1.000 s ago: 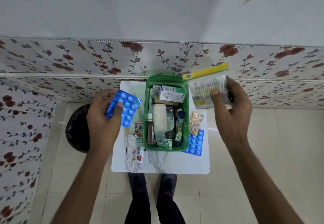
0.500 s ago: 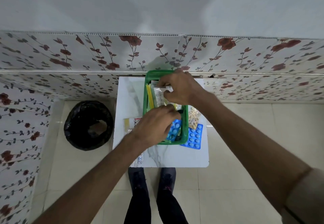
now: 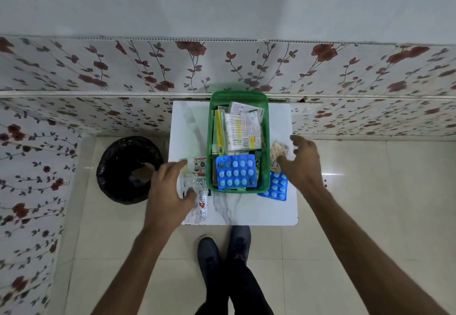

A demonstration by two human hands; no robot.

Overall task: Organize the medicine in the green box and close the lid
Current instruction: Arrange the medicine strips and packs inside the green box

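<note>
On the white table point(image 3: 278, 122) sits my green box point(image 3: 211, 127), lidless. My left hand point(image 3: 167, 191) rests loosely on packets point(image 3: 197, 186); my right hand point(image 3: 302, 164) hovers spread, empty.

From my feed both forearms are bare to the bottom edge of the frame; no sleeve, watch, ring or band shows on either; the left hand point(image 3: 167, 191) and the right hand point(image 3: 302, 164) wear no gloves; below them I see dark trousers point(image 3: 237, 290), close-fitting and plain; the feet are in dark grey shoes, the left shoe point(image 3: 208, 253) with a rounded toe; the right shoe point(image 3: 240, 243) shows what may be a reddish mark near the laces.
</note>
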